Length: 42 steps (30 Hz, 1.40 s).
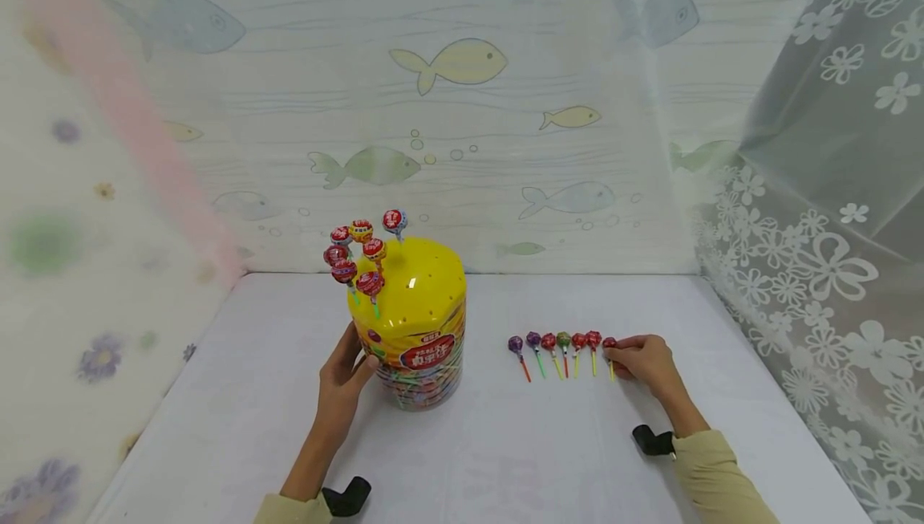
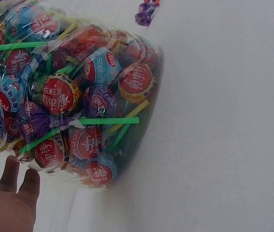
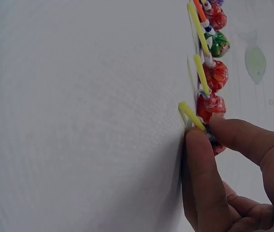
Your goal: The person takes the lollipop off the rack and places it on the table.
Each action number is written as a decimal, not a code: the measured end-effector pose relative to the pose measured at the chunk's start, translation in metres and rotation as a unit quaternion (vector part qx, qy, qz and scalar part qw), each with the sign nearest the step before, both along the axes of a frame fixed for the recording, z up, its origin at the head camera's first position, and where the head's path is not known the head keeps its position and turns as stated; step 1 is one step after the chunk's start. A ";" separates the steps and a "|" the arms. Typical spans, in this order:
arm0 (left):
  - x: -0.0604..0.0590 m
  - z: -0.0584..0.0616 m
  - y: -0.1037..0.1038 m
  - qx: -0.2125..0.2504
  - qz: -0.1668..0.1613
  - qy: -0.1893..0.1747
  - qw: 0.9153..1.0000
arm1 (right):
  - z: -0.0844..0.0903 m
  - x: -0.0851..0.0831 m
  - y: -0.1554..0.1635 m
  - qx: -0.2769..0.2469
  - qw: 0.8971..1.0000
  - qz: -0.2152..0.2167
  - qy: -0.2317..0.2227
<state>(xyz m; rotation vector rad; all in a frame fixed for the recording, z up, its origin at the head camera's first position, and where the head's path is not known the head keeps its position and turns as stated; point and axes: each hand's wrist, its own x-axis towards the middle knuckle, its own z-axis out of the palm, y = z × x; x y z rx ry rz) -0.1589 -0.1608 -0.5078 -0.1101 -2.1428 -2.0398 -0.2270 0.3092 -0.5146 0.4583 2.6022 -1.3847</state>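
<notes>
A clear lollipop jar with a yellow lid stands left of the middle, packed with wrapped lollipops. My left hand rests against its left side, thumb toward the front; in the left wrist view the fingers meet the jar's wall. Several lollipops stand upright in the lid's left and back part. To the right, a row of lollipops lies on the table. At the row's right end my right hand pinches a red-wrapped lollipop with a yellow stick between thumb and fingers.
The table has a white cover. Small holes dot the yellow lid. Behind hangs a curtain printed with fish, and a lacy flowered sheet borders the right side. Dark wrist cameras sit by both sleeves.
</notes>
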 end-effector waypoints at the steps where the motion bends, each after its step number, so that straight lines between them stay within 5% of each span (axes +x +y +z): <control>1: 0.000 0.000 0.000 0.000 0.000 0.001 1.000 | 0.000 0.000 0.000 -0.001 1.000 0.001 0.001; 13: -0.001 -0.002 -0.001 0.002 -0.003 0.006 1.000 | 0.014 0.007 0.004 -0.005 1.000 0.021 0.014; 24: 0.000 -0.002 0.000 0.007 -0.004 0.007 1.000 | 0.068 0.016 -0.006 -0.016 0.991 0.071 0.113; 33: 0.000 0.000 0.000 0.007 -0.001 0.004 1.000 | 0.115 0.027 -0.069 -0.015 0.955 0.160 0.250; 42: 0.002 0.001 0.000 -0.004 0.001 -0.001 1.000 | 0.149 0.034 -0.143 -0.110 0.910 0.216 0.338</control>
